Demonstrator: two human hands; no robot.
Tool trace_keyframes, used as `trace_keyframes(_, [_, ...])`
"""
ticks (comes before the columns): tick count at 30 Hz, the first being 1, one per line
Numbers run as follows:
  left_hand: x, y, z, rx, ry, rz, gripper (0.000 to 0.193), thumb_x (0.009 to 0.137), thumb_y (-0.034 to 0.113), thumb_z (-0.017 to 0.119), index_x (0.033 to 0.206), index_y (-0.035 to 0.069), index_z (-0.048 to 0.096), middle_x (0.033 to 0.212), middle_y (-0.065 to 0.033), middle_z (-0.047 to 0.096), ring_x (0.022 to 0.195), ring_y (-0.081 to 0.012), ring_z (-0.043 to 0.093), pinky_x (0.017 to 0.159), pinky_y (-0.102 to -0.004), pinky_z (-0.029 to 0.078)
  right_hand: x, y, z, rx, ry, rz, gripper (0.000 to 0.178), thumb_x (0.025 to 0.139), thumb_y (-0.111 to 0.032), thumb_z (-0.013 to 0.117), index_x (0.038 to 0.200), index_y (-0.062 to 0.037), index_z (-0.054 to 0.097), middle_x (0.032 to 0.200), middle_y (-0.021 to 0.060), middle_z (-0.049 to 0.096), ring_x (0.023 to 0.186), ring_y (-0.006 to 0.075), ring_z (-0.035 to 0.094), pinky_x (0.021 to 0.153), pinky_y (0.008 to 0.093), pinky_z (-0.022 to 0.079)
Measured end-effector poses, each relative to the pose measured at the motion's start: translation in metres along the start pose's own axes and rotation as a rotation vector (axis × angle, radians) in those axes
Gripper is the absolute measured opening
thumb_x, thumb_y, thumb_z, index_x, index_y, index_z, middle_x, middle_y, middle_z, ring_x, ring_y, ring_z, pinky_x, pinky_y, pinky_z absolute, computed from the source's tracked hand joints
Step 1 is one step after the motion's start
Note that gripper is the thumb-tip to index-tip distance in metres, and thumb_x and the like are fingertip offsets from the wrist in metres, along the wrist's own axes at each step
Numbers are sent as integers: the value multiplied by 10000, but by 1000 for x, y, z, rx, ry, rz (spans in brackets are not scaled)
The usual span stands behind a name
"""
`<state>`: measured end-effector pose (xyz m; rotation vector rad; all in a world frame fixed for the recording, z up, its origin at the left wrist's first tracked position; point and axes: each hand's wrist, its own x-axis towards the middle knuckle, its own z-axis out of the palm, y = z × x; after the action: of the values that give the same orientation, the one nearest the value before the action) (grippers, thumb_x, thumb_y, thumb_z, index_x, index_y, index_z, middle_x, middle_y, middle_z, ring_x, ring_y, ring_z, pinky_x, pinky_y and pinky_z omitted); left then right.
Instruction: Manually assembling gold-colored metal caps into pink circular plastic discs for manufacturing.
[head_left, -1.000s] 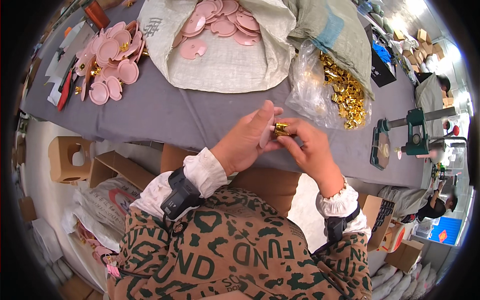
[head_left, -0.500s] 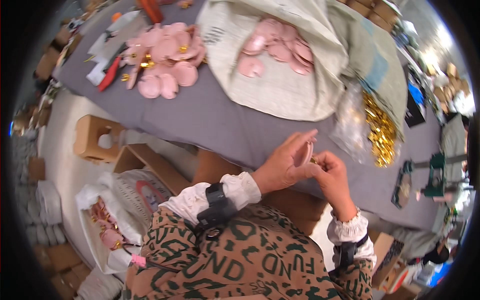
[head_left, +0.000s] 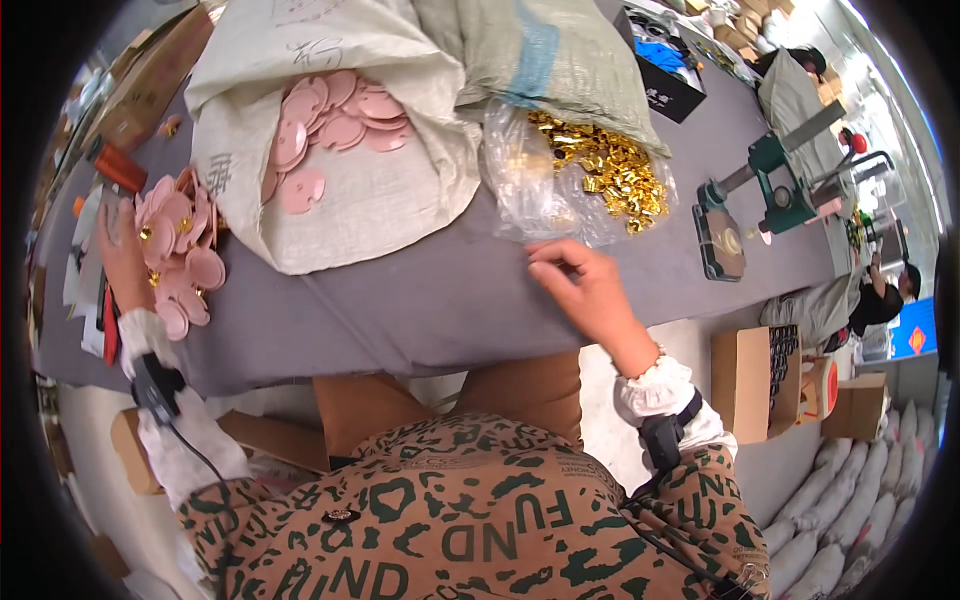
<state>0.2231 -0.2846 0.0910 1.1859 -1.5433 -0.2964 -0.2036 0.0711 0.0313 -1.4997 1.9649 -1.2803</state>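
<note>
My left hand [head_left: 122, 262] is at the far left of the table, its fingers stretched out along the edge of a pile of pink discs [head_left: 205, 268]. Some of these discs carry small gold clips. No held thing shows in that hand. My right hand [head_left: 590, 295] hovers over the table just in front of a clear plastic bag [head_left: 525, 190]. Its fingers are curled with thumb and fingertips close together; whatever is between them, if anything, cannot be made out. Many shiny gold clips [head_left: 635, 190] spill beside that bag. More pink discs [head_left: 345, 125] lie inside an open white woven sack [head_left: 370, 225].
A green hand press [head_left: 780, 185] stands on the right of the grey-covered table [head_left: 420, 310]. Behind it sits a black box [head_left: 665, 90] with blue contents. An orange-red spool [head_left: 118, 165] and a red-handled tool [head_left: 110, 325] flank the left pile. A cardboard box [head_left: 740, 385] is on the floor.
My hands were together holding a pink disc; now they are apart. The left has moved to the disc pile, the right toward the gold clips. The view has swung to the right.
</note>
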Motion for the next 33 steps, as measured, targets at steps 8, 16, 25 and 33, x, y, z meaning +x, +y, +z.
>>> trace_keyframes(8, [-202,152,157,-325,-665,-28,541,817,184,719,1307,51,531,1271,-167,558,1196,-304,517,1028,-389,388,89,93,-65,-317,244,-118,212,930,-113,569,1092,-8,657,1051,140,695,913,257,671,809,331,523])
trace_keyframes(16, [-261,182,236,-165,-880,797,273,744,243,765,934,85,650,1204,-152,565,1208,-372,475,990,-442,405,220,171,-54,-882,-450,159,315,915,-273,520,1096,-61,669,952,158,692,876,371,639,809,445,495])
trace_keyframes(25, [-262,150,264,-523,-895,582,108,760,147,638,722,79,564,773,-100,555,759,-290,539,754,-425,448,316,292,-9,-867,-276,-138,325,880,-311,549,1026,-57,690,899,173,668,849,338,645,796,443,492])
trace_keyframes(33, [-262,158,256,-452,-1177,499,76,715,97,587,778,56,576,846,-100,543,921,-308,533,894,-438,428,340,239,9,-922,-419,-21,347,896,-323,545,1097,-61,652,997,170,639,934,330,613,853,434,466])
